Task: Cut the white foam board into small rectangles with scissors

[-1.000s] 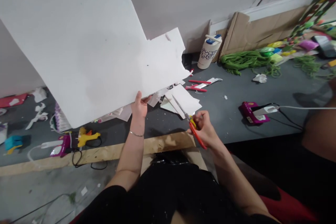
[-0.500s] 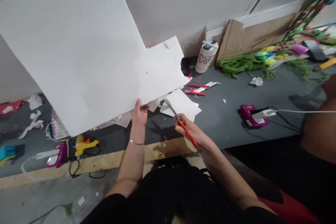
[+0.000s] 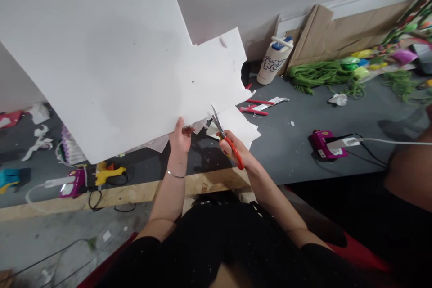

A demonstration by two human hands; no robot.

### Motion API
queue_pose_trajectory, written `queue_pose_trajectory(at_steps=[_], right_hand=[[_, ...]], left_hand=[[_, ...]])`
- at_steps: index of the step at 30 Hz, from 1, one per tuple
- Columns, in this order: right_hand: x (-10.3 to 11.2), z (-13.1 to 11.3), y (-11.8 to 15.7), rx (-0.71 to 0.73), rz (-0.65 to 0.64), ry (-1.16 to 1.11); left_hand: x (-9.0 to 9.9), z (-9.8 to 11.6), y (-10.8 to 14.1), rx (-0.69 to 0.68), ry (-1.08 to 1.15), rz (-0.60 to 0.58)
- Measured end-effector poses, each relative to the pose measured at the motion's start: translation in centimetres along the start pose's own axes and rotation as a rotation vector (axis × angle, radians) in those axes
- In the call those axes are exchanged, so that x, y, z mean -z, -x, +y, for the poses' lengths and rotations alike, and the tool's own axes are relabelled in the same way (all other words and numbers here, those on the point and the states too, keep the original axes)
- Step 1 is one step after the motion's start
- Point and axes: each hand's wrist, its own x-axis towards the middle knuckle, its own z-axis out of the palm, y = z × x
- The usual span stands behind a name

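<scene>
A large white board with a stepped right side fills the upper left of the head view. My left hand grips its lower edge, thumb on top and fingers underneath. My right hand is closed around red-handled scissors. Their blades are slightly apart and point up at the board's lower edge, to the right of my left hand. Smaller white sheets lie on the grey table under the blades. Red-handled tools rest just beyond them.
A white tumbler stands by the wall, beside cardboard and green yarn. Purple power sockets with cables are on the right and left. A yellow glue gun sits near the front edge. Another person's arm is at far right.
The scissors have moved up and left to the board's edge, and their blades have parted. The view has shifted, and the board reaches higher in it.
</scene>
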Motion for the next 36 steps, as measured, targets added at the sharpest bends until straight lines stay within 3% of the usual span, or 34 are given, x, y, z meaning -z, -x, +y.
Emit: queue_pose_trajectory(at_steps=[15,25,32,36], right_hand=[[-0.2,-0.8,-1.1,-0.025,-0.023,0.03],[-1.3,-0.5,-1.5,0.005,0.098,0.092],[-1.7,-1.0,-1.2,-0.005,0.15,0.089],[-2.3,-0.8,-1.2,-0.008,0.147,0.073]], left_hand=[[-0.1,-0.2,0.3,0.009,-0.004,0.003],[-0.6,0.2,0.6,0.008,-0.036,0.026],[-0.5,0.5,0.8,-0.011,-0.007,0.001],[-1.0,-0.4,1.5,-0.037,0.127,-0.102]])
